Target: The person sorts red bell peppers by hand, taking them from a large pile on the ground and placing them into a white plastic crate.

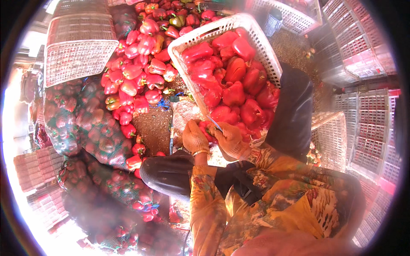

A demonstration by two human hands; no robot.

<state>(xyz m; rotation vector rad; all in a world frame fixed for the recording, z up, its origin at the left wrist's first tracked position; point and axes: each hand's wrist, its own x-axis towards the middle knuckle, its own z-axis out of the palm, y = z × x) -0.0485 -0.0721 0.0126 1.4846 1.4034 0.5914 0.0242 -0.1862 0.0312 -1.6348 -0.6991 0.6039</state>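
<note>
My left hand (195, 137), in an orange-brown glove, is closed around a red bell pepper (207, 130) just in front of the crate. My right hand (232, 141), gloved alike, grips a small knife (215, 123); its thin blade points up and away beside the pepper. The fingers partly cover both the pepper and the knife handle. Right beyond my hands stands a white plastic crate (194, 91), tilted in view and filled with red bell peppers (235, 94).
A heap of loose peppers (132, 72) lies on the ground, far left. Green mesh sacks (100, 132) of peppers line the left side. An upturned white crate (79, 62) rests on the sacks. Stacked crates (371, 128) stand at the right. My bent knees (164, 173) flank the work.
</note>
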